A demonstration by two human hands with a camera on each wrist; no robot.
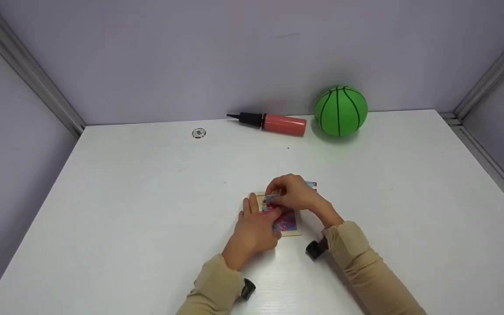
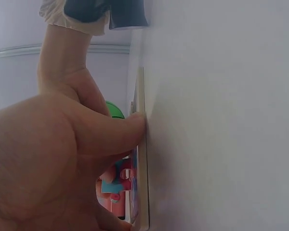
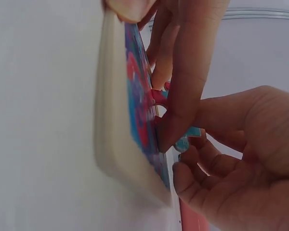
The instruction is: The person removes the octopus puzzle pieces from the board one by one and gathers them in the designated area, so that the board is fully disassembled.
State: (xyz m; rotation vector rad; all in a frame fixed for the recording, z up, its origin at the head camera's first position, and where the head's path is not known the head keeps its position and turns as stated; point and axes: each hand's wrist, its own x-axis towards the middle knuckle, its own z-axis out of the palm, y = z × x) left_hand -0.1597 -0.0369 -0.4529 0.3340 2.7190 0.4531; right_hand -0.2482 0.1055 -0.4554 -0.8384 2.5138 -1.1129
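Observation:
A small jigsaw puzzle [image 1: 286, 223] in pink, blue and purple lies in a pale wooden tray [image 1: 295, 234] on the white table. My left hand [image 1: 255, 231] rests over the tray's left side with its fingers spread, one finger on the picture. In the left wrist view, its thumb [image 2: 127, 131] lies against the tray's edge. Over the far part of the tray, my right hand [image 1: 295, 192] pinches a teal and red puzzle piece [image 3: 193, 132] standing up from the picture. Just past the right hand shows a loose blue and red piece [image 1: 312, 184], partly covered by that hand.
At the back of the table, a red and black hand pump [image 1: 283, 124] lies beside a green ball [image 1: 341, 111]. A round patterned disc [image 1: 198, 133] lies left of the pump. Grey walls close off the back and sides.

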